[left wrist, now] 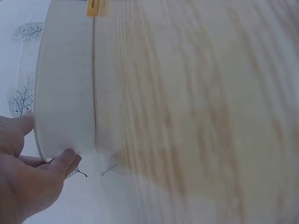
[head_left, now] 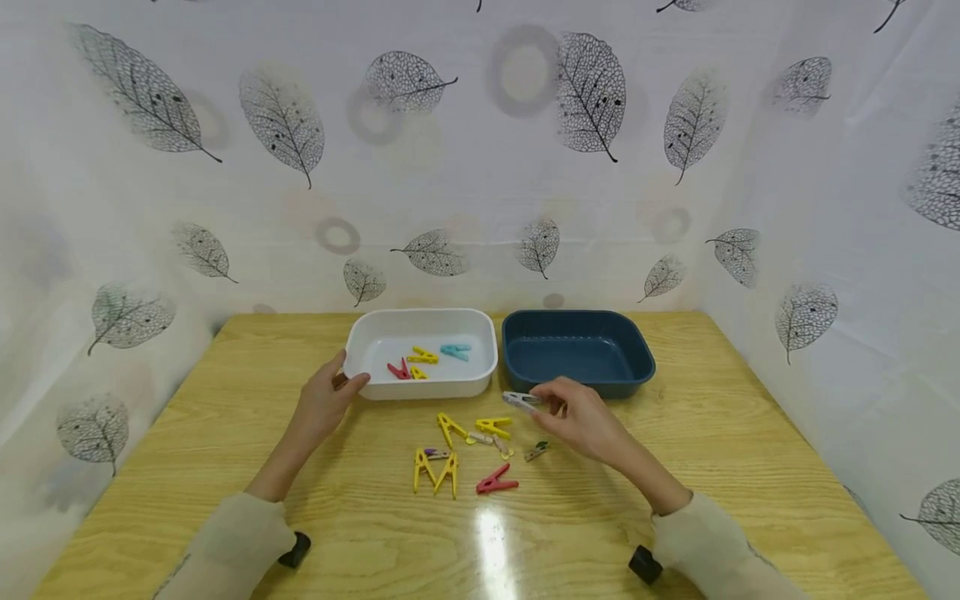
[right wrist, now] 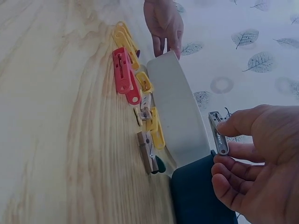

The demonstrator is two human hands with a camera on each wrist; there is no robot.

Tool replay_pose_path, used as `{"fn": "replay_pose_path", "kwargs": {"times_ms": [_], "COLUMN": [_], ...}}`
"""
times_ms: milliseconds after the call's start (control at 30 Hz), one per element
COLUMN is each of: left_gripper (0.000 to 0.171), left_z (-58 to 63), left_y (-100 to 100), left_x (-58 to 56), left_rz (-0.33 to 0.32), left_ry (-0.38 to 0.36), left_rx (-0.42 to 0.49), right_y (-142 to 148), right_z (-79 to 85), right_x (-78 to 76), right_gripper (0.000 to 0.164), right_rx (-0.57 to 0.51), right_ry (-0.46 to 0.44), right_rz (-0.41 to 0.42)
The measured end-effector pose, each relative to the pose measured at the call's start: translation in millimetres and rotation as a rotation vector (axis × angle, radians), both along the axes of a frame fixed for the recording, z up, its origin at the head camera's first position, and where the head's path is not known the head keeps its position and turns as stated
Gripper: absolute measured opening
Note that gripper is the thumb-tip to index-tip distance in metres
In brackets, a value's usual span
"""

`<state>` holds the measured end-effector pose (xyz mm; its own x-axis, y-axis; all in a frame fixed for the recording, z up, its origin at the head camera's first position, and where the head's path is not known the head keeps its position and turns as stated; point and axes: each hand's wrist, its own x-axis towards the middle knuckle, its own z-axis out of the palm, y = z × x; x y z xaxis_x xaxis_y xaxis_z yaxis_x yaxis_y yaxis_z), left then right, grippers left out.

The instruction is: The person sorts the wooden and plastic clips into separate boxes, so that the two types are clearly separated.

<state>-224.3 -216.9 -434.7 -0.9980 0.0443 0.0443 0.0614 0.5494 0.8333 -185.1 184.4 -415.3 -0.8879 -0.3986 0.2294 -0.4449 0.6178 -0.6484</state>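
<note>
My left hand holds the near left corner of a white plastic basin, thumb over the rim and fingers against the outside. Inside the basin lie a red clothespin, yellow clothespins and light-blue ones. Between thumb and fingertips, my right hand pinches a grey clothespin. That hand is at the near left corner of a dark blue basin. On the table before the basins lie several yellow clothespins, a red clothespin and a wooden clothespin with a green part.
The two basins stand side by side towards the back of the wooden table. A pale curtain printed with leaves hangs behind and along the sides. More small wooden clothespins, one with a purple part, lie among the yellow ones.
</note>
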Motion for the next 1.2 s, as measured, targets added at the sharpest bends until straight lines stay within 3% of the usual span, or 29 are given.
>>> {"fn": "replay_pose_path", "kwargs": {"times_ms": [833, 1200], "left_gripper": [0.070, 0.072], "left_z": [0.4, 0.2], "left_y": [0, 0], "left_x": [1.9, 0.6], "left_rz": [-0.015, -0.017], "left_ry": [0.037, 0.033], "left_rx": [0.007, 0.004], "right_y": [-33, -48], "right_z": [29.6, 40.9], "right_x": [-23.9, -41.4], "right_gripper": [0.024, 0.029], "right_rx": [0.010, 0.041], "right_ry": [-0.024, 0.025], "right_rz": [0.008, 0.028]}}
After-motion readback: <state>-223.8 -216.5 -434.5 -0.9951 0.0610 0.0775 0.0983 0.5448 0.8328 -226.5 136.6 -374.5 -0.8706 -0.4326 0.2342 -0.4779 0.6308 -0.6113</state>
